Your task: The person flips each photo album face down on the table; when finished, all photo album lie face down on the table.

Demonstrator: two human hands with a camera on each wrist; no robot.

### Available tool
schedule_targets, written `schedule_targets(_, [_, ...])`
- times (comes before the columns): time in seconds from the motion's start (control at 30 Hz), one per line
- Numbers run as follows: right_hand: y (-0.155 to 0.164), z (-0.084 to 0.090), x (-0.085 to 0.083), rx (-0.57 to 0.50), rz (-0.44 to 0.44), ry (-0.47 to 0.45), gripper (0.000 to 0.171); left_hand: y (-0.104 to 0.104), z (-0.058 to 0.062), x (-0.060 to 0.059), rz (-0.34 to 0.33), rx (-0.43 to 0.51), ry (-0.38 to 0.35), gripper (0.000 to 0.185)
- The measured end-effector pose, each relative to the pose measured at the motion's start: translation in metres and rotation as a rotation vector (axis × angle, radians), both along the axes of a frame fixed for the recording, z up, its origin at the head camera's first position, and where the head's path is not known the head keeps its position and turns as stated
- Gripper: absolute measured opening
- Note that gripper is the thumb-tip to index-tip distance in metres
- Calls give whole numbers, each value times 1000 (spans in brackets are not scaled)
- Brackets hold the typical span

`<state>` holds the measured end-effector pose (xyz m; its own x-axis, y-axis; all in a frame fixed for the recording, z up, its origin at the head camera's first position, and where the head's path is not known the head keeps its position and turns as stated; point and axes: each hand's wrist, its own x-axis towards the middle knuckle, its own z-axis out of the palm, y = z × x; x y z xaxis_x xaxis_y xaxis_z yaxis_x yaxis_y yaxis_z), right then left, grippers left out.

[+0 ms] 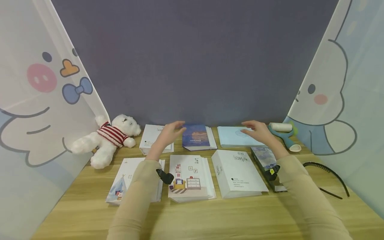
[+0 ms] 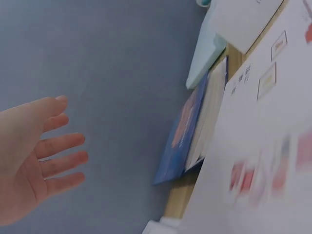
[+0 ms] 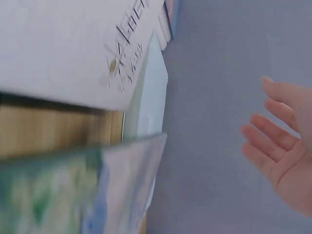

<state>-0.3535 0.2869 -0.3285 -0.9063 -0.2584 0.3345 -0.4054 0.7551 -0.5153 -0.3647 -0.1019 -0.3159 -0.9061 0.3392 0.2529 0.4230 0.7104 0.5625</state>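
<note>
My left hand (image 1: 169,134) is raised over the back row, between a white album (image 1: 149,137) and a dark blue photo album (image 1: 194,136). Its fingers are spread and relaxed with nothing in them, as the left wrist view shows the hand (image 2: 36,156) against the grey backdrop. Over the pale blue album (image 1: 229,137) hovers my right hand (image 1: 260,132), palm inward, fingers loosely bent and holding nothing. In front lie a white album with a room drawing (image 1: 187,173), a thick white album with handwriting-like print (image 1: 241,170) and a dark floral-covered album (image 1: 265,156).
A white plush bear (image 1: 112,136) in a striped sweater lies at the left. Under my left forearm is an album with a tent picture (image 1: 120,186). At the right are a lint roller (image 1: 283,131) with a blue handle and a black headband (image 1: 330,170). A grey backdrop (image 1: 195,66) stands behind.
</note>
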Motion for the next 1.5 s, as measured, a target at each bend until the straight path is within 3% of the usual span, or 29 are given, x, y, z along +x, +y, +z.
schedule_targets(0.17, [-10, -7, -8, 20, -6, -11, 47, 26, -13, -14, -39, 22, -32, 46])
schedule_targets(0.43, [-20, -16, -16, -25, -11, -44, 48, 71, -20, -24, -120, 66, -37, 44])
schedule_targets(0.63, [-28, -33, -27, -36, 3, -106, 51, 99, -38, -32, -121, 52, -114, 43])
schedule_targets(0.93, [-37, -49, -34, 52, 2, -253, 54, 134, -69, -39, -198, 130, -234, 43])
schedule_targets(1.27, [-33, -56, -35, 103, 19, -404, 64, 154, -85, -41, -191, 147, -346, 52])
schedule_targets(1.5, [-31, -58, -38, 127, 23, -426, 63, 162, -89, -44, -153, 186, -372, 51])
